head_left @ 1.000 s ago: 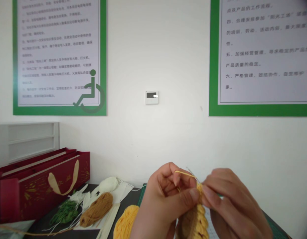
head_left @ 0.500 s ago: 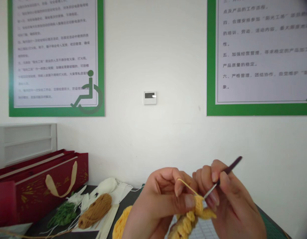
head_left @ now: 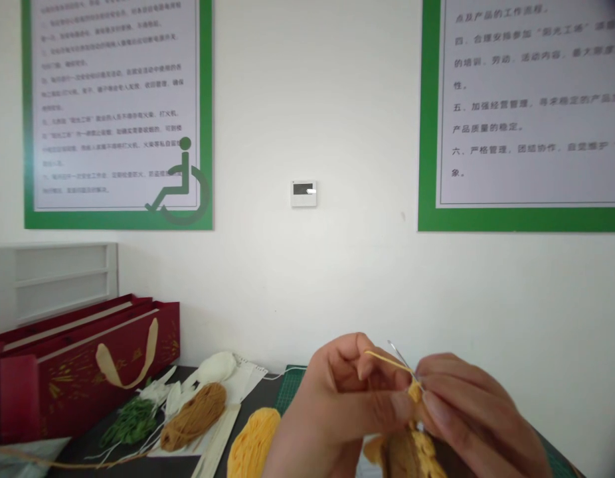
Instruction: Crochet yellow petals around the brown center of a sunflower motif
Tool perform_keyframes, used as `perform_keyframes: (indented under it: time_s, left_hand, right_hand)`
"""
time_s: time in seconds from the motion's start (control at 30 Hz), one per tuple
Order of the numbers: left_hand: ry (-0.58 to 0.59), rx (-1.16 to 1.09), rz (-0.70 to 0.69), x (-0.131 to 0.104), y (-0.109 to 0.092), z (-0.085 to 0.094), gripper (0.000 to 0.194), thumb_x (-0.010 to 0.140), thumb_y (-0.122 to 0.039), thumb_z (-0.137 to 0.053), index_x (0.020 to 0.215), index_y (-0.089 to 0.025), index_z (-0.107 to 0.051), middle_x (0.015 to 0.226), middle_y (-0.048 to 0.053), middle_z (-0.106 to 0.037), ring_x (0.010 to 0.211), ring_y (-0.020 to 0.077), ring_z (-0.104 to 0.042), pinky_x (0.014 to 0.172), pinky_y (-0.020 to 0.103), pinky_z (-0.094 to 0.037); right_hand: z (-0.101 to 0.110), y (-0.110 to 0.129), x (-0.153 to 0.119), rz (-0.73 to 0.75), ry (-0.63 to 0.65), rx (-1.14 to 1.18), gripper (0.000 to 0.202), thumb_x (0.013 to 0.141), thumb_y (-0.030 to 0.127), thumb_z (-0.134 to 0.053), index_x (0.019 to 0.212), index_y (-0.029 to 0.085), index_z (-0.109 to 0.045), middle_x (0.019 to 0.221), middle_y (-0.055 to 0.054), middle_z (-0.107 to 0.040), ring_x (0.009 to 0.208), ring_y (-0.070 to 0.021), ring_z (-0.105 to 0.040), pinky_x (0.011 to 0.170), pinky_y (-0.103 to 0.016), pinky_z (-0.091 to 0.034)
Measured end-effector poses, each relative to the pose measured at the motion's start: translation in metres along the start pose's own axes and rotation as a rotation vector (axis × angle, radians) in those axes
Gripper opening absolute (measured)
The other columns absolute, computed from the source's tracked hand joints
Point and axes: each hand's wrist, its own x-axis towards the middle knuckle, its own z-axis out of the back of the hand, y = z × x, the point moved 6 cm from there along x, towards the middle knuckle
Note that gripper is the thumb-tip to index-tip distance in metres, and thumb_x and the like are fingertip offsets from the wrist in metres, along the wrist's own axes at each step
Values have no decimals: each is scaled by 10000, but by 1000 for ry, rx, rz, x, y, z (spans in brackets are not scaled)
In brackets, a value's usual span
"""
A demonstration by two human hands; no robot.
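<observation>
My left hand (head_left: 345, 405) pinches the top of a yellow crocheted piece (head_left: 423, 451), and a yellow strand (head_left: 387, 359) runs over its raised forefinger down to the stitches. My right hand (head_left: 479, 411) is closed round a crochet hook (head_left: 398, 354); its thin metal tip sticks up to the left, past the stitches, and its dark handle is hidden behind the fingers. Both hands nearly touch at the work. Part of the piece hangs below them, with a brownish area beside the yellow stitches. A yellow yarn ball (head_left: 254, 443) lies left of my left hand.
Dark red gift bags (head_left: 83, 372) stand at the left. Near them lie brown yarn (head_left: 195, 417), green yarn (head_left: 131, 421), white yarn (head_left: 216, 368) and a pale strip (head_left: 216, 441). A green cutting mat (head_left: 289, 388) is partly behind my hands. Posters hang on the wall.
My right hand has turned over, palm now down, and the hook points up-left instead of down-left. The crocheted piece has turned and moved slightly right. The view has shifted a little.
</observation>
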Motion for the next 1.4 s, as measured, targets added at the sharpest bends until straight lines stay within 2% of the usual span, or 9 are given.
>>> perform_keyframes:
  time_s: [0.07, 0.17, 0.33, 0.43, 0.7, 1.0, 1.17, 1.27, 1.4]
  left_hand:
    - [21, -106, 107, 1, 7, -1, 441, 553, -66, -942, 637, -184, -526, 687, 4, -658, 650, 105, -571, 658, 224, -422]
    - [6, -131, 146, 0, 6, 2, 356, 535, -45, -907, 665, -165, -598, 706, 12, -651, 665, 109, -565, 705, 236, -433]
    - [8, -129, 142, -5, 0, 3, 285, 546, -69, -870, 648, -164, -621, 723, 38, -675, 673, 135, -577, 712, 262, -433]
    - [0, 96, 8, -6, -12, 5, 265, 650, -114, -892, 648, -163, -632, 736, 37, -670, 705, 150, -591, 708, 271, -430]
    - [-88, 236, -137, -5, -16, 8, 389, 727, -140, -900, 712, -191, -515, 709, -14, -648, 668, 104, -522, 646, 229, -407]
    - [-59, 295, -96, -4, -17, 10, 366, 764, -195, -880, 678, -177, -524, 750, 3, -613, 700, 120, -519, 661, 233, -384]
    - [-16, 992, -374, -4, -42, 18, 204, 839, -280, -826, 761, -216, -648, 1141, 98, -670, 1167, 284, -580, 1020, 375, -391]
    - [-63, 1289, -377, -1, -51, 31, 211, 842, -316, -824, 733, -217, -674, 1189, 124, -652, 1223, 323, -534, 1047, 411, -356]
    - [-82, 1078, -330, 4, -53, 38, 421, 878, -378, -777, 530, -201, -621, 987, 102, -657, 1007, 290, -583, 961, 405, -382]
  right_hand:
    - [-4, 4, -3, 98, -50, 94, 169, 892, 189, -750, 1024, 285, -792, 792, -39, -731, 704, -210, -660, 564, -368, -545]
    - [-17, -9, 3, -174, -25, 383, 44, 973, 269, -665, 978, 275, -708, 712, -4, -655, 611, -159, -582, 500, -302, -496]
    - [-27, -19, 6, -601, -1, 671, 261, 1046, 347, -487, 845, 246, -618, 611, 22, -490, 542, -125, -463, 471, -240, -429]
    - [-32, -24, 1, -733, 84, 726, 315, 1048, 377, -486, 784, 232, -579, 595, 38, -476, 509, -93, -403, 499, -219, -405]
    - [-29, -27, -2, -476, 188, 518, 48, 981, 302, -658, 1003, 295, -700, 969, -31, -694, 908, -169, -685, 783, -305, -592]
    - [-29, -26, 1, -541, 51, 503, 90, 971, 343, -669, 921, 267, -673, 825, -3, -717, 718, -130, -669, 672, -246, -570]
    - [-22, -35, 1, -609, -31, 469, 147, 929, 394, -709, 879, 261, -672, 789, -17, -700, 715, -148, -628, 615, -240, -516]
    - [-16, -43, 2, -630, -66, 444, 161, 913, 401, -723, 870, 259, -660, 790, -18, -693, 716, -149, -614, 613, -236, -495]
    - [-13, -46, 3, -617, -72, 434, 171, 921, 408, -713, 873, 258, -645, 787, -17, -679, 702, -155, -599, 611, -254, -492]
